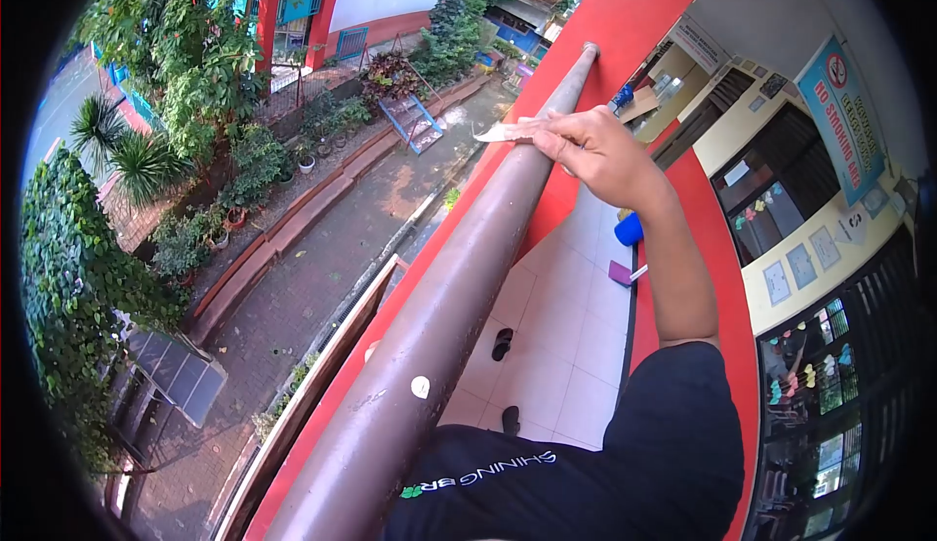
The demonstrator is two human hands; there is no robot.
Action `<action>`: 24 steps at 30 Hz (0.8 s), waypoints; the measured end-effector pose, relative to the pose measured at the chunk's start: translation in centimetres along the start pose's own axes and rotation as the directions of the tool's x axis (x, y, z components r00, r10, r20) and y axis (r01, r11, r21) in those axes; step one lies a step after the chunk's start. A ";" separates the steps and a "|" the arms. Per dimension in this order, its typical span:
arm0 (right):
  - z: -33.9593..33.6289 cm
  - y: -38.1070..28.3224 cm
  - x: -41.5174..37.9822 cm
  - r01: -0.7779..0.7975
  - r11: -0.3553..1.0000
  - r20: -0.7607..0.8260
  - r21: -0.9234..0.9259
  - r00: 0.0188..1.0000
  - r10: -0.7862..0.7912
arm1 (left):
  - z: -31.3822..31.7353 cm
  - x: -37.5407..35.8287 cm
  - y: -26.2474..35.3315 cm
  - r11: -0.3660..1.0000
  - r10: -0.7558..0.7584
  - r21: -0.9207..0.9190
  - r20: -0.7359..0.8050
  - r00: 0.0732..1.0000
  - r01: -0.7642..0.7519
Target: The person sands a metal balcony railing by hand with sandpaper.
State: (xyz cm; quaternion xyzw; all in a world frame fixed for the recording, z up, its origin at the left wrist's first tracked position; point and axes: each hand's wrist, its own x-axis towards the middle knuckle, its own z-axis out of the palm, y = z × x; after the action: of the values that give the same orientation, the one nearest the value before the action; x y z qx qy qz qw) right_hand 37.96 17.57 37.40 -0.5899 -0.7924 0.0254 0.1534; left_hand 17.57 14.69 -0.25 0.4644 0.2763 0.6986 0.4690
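Observation:
My right hand (602, 155) reaches out over a thick brown round railing (420, 326). Its fingers and thumb are closed on a thin whitish sheet (509, 132), which lies across the top of the rail and sticks out to the left with a pointed, ragged end. Whether it is paper or cloth I cannot tell. Nearer to me, a pale spot (420, 387) marks the brown surface. My left hand is out of the picture.
A red wall (644, 14) meets the rail's far end. Below, the tiled floor (576, 316) holds black footwear (502, 344), a blue bucket (629, 229) and a purple dustpan (621, 273). Left of the rail, the view drops to a paved path (322, 238) with plants.

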 end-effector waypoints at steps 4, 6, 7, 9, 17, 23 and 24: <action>1.1 2.1 -0.6 -0.129 0.989 -0.089 0.070 0.987 0.135 | 0.1 -0.5 1.1 1.000 0.010 0.006 0.004 1.000 -0.010; 1.3 2.0 -1.7 0.160 0.971 -0.151 0.178 0.979 -0.134 | 0.9 -0.1 3.3 1.000 0.014 0.013 0.003 1.000 -0.014; 0.9 1.1 -2.1 0.217 0.950 -0.129 0.225 0.973 -0.191 | 1.3 0.4 5.2 0.988 0.129 0.075 0.038 0.991 -0.131; 0.7 1.9 -2.5 0.182 0.937 -0.131 0.297 0.980 -0.149 | 1.7 1.5 7.9 0.981 0.164 0.090 0.066 0.984 -0.169; 1.1 3.2 -2.9 0.193 0.941 -0.174 0.279 0.974 -0.148 | 5.5 9.2 14.4 0.914 -0.220 -0.344 0.031 0.975 0.217; 0.8 2.2 -3.5 0.076 0.986 -0.150 0.147 0.987 -0.053 | 9.0 15.3 18.8 0.855 -0.326 -0.270 0.382 0.865 0.442; 0.7 2.6 -3.3 0.076 0.986 -0.146 0.145 0.988 -0.055 | 9.4 15.2 19.4 0.854 -0.327 -0.274 0.379 0.866 0.442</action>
State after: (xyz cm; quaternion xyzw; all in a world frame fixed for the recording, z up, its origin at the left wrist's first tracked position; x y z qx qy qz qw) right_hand 41.06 15.40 35.48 -0.5505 -0.7944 0.0381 0.2540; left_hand 16.47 20.20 25.50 0.4138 0.1558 0.5425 0.7143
